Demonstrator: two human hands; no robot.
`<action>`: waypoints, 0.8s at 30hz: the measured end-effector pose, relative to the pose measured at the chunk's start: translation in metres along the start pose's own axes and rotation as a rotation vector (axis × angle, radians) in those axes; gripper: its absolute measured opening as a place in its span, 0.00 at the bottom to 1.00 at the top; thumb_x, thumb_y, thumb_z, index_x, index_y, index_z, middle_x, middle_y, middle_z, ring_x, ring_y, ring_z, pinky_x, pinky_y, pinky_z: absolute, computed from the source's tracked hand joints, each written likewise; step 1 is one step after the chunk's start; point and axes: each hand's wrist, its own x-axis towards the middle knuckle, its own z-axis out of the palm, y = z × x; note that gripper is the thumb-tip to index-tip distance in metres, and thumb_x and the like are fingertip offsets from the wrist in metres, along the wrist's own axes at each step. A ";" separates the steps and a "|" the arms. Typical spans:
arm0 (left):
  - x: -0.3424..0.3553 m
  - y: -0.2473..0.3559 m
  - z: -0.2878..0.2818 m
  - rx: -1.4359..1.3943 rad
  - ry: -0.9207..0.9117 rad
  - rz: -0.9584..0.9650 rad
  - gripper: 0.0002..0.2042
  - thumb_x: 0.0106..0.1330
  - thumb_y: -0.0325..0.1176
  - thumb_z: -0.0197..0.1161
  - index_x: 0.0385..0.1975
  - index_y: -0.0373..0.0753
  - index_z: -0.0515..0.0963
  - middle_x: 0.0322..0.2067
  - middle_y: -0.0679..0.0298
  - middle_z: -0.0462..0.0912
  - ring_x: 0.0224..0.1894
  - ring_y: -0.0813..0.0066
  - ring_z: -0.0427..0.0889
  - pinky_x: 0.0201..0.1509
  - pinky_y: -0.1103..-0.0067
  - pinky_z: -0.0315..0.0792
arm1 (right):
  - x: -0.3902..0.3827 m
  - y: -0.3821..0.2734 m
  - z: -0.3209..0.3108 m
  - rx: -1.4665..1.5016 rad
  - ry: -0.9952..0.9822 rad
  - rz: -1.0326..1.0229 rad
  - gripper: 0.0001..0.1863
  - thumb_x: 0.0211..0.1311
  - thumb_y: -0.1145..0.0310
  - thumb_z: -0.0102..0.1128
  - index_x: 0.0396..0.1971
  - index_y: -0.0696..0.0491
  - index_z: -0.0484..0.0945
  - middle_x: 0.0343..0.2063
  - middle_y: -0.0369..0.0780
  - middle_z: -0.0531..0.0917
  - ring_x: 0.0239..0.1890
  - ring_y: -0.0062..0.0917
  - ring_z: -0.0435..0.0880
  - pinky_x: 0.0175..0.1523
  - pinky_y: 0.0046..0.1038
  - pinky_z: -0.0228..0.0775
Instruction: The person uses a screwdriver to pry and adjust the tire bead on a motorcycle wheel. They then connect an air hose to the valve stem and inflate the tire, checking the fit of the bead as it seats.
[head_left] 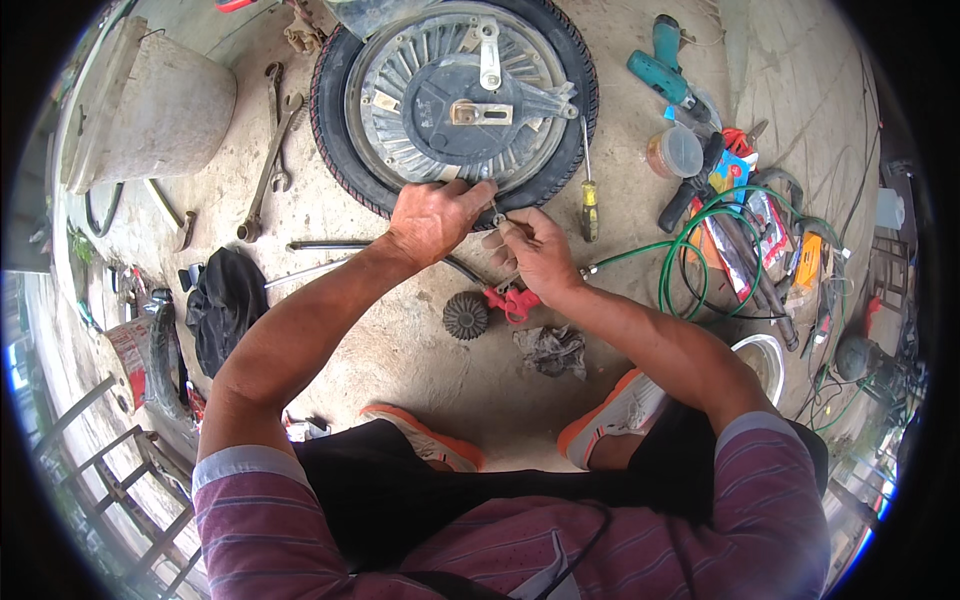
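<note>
Concrete floor (400,355) fills the work area, tools scattered left and right, wheel with black tire (335,110) lying flat at top center, hub side up. Both arms reach forward from the lower edge, elbows out, forearms angling inward; hands meet at the tire's near edge. Left hand (435,222) comes over from the left, palm down, fingers bent on the tire edge; can't tell if it grips or only touches. Right hand (535,252) sits just beside it, lower right, thumb and index pinching a small metal piece (499,218) at the tire's near edge, other fingers curled under. Exact form of that piece too small to tell. Containers: whitish bucket (170,115) upper left, tilted in view, inside not visible; clear round tub (680,152) right of the wheel, something orange-brown inside, kind unclear; reddish bucket (130,350) far left, contents can't be made out. Green hose (668,265) coils to the right, its metal end near the right wrist. Red-handled tool (514,303) lies below the right hand, black ribbed round part (465,316) just left of it. Screwdriver (589,212) lies right of the tire.
</note>
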 end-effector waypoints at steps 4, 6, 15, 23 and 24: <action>0.001 0.001 0.000 0.004 -0.009 -0.019 0.12 0.69 0.32 0.71 0.51 0.46 0.83 0.37 0.60 0.90 0.33 0.56 0.91 0.32 0.64 0.85 | 0.004 0.002 0.001 -0.131 -0.003 -0.116 0.09 0.80 0.75 0.57 0.53 0.61 0.71 0.38 0.44 0.90 0.33 0.22 0.89 0.36 0.25 0.80; 0.001 0.002 0.000 -0.003 -0.022 -0.036 0.12 0.69 0.33 0.71 0.50 0.47 0.83 0.37 0.60 0.90 0.33 0.56 0.91 0.32 0.64 0.85 | 0.006 0.004 0.002 -0.127 0.014 -0.131 0.09 0.79 0.77 0.58 0.52 0.63 0.71 0.37 0.45 0.89 0.33 0.23 0.90 0.38 0.27 0.82; 0.001 0.004 -0.002 -0.024 -0.010 -0.051 0.11 0.70 0.34 0.71 0.50 0.47 0.83 0.36 0.61 0.90 0.33 0.54 0.91 0.32 0.63 0.84 | 0.007 -0.014 -0.008 -0.325 0.041 -0.139 0.15 0.69 0.72 0.69 0.49 0.64 0.77 0.38 0.47 0.91 0.32 0.27 0.94 0.38 0.30 0.86; 0.002 0.004 -0.001 -0.012 -0.009 -0.054 0.11 0.70 0.36 0.71 0.50 0.48 0.83 0.35 0.61 0.90 0.33 0.55 0.91 0.32 0.63 0.84 | 0.014 -0.026 -0.009 -0.644 0.043 -0.169 0.13 0.69 0.71 0.70 0.45 0.63 0.78 0.31 0.46 0.91 0.31 0.26 0.93 0.36 0.31 0.83; 0.001 0.005 -0.001 -0.013 -0.010 -0.054 0.11 0.70 0.36 0.71 0.50 0.48 0.83 0.35 0.61 0.89 0.32 0.55 0.91 0.32 0.63 0.84 | 0.015 -0.026 -0.008 -0.678 0.058 -0.188 0.13 0.69 0.71 0.70 0.44 0.63 0.78 0.30 0.46 0.91 0.31 0.27 0.94 0.36 0.32 0.83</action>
